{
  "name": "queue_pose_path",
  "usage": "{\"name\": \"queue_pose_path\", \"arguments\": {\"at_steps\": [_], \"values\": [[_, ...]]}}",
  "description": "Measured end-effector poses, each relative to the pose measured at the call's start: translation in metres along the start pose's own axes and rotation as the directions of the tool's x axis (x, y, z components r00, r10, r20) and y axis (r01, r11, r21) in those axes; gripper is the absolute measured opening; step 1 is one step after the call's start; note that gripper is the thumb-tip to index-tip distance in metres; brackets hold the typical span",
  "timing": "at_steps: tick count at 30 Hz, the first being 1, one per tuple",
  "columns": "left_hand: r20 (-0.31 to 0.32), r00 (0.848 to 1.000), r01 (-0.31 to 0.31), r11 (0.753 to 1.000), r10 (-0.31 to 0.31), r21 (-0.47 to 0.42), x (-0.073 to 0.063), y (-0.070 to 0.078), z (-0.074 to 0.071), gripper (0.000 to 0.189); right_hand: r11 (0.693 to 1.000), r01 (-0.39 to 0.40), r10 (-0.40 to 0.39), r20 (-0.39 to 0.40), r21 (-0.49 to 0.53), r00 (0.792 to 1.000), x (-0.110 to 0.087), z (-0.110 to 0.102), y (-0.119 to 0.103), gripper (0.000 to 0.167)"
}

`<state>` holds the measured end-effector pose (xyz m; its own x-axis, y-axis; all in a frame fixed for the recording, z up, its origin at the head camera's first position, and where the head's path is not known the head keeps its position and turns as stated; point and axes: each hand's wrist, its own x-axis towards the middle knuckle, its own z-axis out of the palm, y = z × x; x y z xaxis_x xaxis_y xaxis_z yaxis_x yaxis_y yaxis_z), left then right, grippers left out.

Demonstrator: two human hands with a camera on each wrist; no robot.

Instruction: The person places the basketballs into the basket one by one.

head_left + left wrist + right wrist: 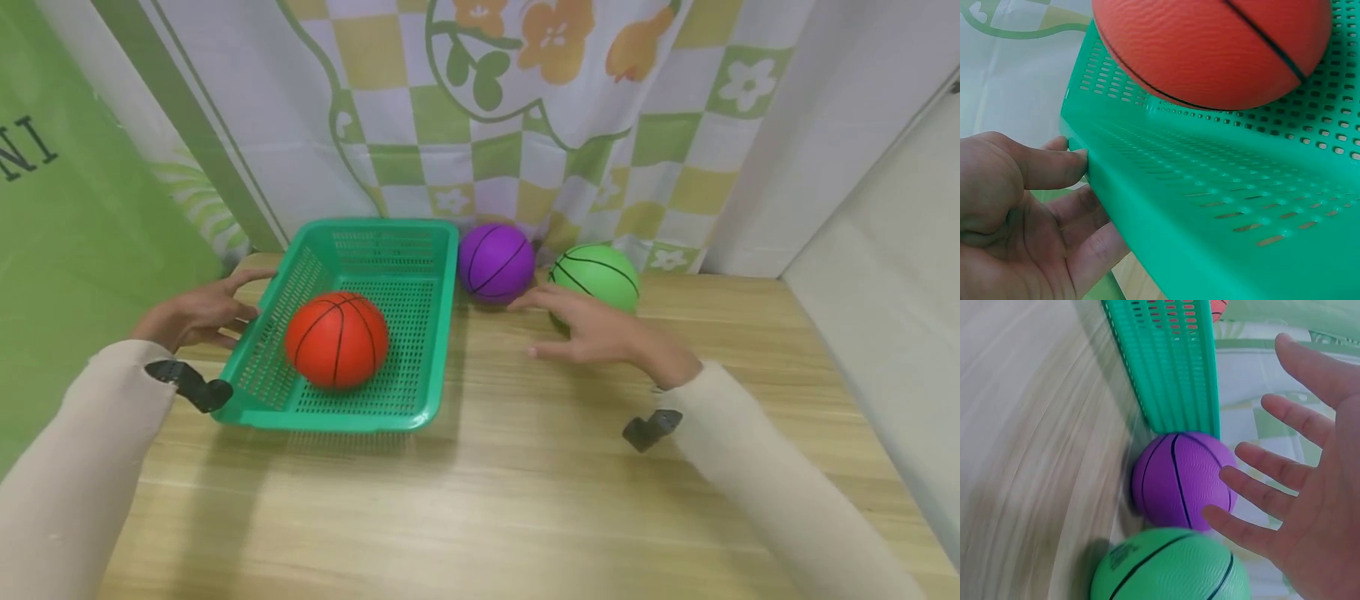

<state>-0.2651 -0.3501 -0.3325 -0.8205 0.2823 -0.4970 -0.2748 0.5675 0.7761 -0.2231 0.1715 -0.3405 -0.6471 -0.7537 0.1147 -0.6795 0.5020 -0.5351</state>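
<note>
A red ball with black basketball lines lies inside a green plastic basket. My left hand is at the basket's left side, its fairly straight fingers outside the wall. In the left wrist view, the thumb tip meets the basket's rim. My right hand hovers with fingers spread and holds nothing, partly covering a green ball in the head view. Between that ball and the basket sits a purple ball. The right wrist view shows the palm facing both balls.
Everything stands on a light wooden table. Behind it hangs a checked, flowered curtain, close to the basket and balls. A green cloth is at the left, and a pale wall borders the right side.
</note>
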Motion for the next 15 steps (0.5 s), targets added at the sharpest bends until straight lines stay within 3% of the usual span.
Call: {"name": "queue_pose_path", "arguments": {"at_steps": [11,15], "values": [[0.006,1.000,-0.003,1.000,0.003,0.006,0.000,0.000,0.000,0.079,1.000,-0.009,0.009,-0.051,0.000,0.999,-0.023,-0.002,0.016,0.057],[0.003,1.000,0.005,1.000,-0.005,0.006,0.000,0.001,0.000,0.079,0.999,-0.045,0.045,-0.061,-0.005,0.997,-0.035,-0.004,0.021,0.056]]}}
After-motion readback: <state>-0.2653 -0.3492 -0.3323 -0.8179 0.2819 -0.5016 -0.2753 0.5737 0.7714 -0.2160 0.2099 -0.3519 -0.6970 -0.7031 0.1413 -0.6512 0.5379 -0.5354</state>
